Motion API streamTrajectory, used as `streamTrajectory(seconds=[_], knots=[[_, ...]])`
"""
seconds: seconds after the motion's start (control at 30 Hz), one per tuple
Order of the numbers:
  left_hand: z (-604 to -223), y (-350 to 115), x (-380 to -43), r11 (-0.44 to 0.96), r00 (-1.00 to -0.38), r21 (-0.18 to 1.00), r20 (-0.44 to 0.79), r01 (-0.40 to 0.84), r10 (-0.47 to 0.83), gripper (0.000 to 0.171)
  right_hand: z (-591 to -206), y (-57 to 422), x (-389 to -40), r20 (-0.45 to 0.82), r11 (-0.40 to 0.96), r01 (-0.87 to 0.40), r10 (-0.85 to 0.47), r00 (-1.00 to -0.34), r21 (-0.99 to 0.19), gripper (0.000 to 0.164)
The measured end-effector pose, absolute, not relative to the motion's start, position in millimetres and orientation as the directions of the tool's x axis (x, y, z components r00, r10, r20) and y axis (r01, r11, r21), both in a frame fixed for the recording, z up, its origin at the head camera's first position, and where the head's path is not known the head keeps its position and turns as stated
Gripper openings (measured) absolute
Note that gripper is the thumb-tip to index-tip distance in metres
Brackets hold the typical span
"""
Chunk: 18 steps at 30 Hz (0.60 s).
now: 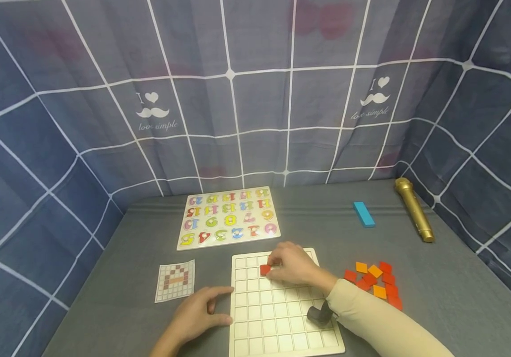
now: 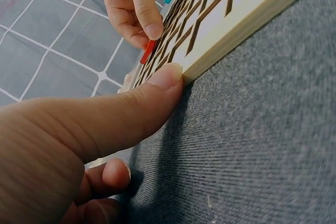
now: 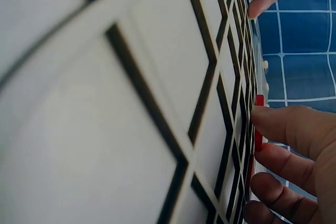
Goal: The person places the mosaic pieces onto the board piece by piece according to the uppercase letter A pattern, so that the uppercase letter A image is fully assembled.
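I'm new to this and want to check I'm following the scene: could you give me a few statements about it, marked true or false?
1. The right hand pinches a red tile. True.
2. The left hand holds a tile. False: it touches the edge of the grid board.
3. Loose red and orange tiles lie right of the grid board. True.
4. The blue block lies on the number puzzle. False: it lies apart, to its right.
5. The gold microphone lies right of the blue block. True.

Head view faces forward and down from above; wrist views skim the shared board (image 1: 268, 312) closely.
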<state>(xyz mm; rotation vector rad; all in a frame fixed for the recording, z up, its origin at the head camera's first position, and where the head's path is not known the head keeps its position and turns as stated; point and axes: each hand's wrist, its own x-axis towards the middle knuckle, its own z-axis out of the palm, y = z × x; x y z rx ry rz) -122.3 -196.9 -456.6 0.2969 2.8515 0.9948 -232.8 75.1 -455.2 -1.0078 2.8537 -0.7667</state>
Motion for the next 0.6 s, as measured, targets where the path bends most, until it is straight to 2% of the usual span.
streamTrajectory(seconds=[0.6], knots=[[-455.7,-196.9,-120.0,0.762,-0.976,0.632,-0.039,0.141,0.212,0.061,-455.5,70.2,-228.8,0.163,0.673,-0.597,-0.593,-0.789,-0.437,0.018]])
